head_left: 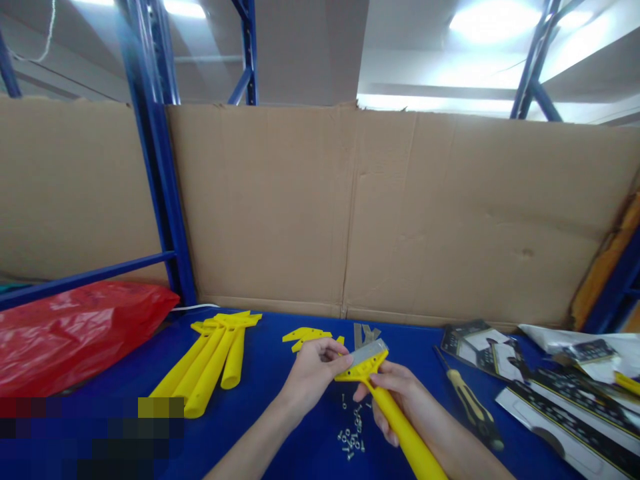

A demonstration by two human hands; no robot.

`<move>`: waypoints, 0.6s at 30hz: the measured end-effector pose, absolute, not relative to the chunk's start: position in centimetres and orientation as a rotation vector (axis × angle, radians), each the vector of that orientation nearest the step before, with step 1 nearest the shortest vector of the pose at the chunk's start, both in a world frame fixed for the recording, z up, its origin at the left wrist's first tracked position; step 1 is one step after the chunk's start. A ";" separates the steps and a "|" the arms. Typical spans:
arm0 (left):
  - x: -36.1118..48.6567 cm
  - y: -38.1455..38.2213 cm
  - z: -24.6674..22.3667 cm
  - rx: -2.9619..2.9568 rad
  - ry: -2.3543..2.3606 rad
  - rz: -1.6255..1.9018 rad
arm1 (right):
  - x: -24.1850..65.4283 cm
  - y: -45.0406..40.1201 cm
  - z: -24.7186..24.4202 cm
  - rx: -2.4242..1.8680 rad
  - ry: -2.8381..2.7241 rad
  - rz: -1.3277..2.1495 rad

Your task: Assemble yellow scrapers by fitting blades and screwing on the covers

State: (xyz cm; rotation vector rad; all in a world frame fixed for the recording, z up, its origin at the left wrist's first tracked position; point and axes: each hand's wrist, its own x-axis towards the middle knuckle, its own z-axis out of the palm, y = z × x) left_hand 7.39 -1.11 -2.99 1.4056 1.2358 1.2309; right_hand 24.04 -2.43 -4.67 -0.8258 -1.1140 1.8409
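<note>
My right hand (400,397) is wrapped round the neck of a yellow scraper handle (403,427), which slants from the lower right up to its wide head. A grey metal blade (369,351) lies along that head. My left hand (316,373) pinches the blade's left end, thumb on top. Below the hands, several small screws and nuts (351,440) are scattered on the blue table. Behind them are flat yellow pieces (306,334) and some loose metal blades (358,335), partly hidden by my hands.
Several yellow handles (210,373) are stacked at the left, near a red plastic bag (85,333). A screwdriver (470,400) lies at the right beside black and white printed cards (565,427). Cardboard (270,213) stands behind the blue table (280,453).
</note>
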 end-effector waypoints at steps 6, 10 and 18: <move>7.2 -1.0 -2.8 1.424 1.217 1.261 | 24.2 -2.7 -4.1 -0.815 -1.131 1.851; 7.0 -1.1 -2.3 1.368 1.221 1.243 | 24.5 -2.8 -3.6 -0.794 -1.161 1.881; 7.0 -0.9 -2.9 1.403 1.166 1.215 | 24.6 -2.8 -3.5 -0.768 -1.179 1.902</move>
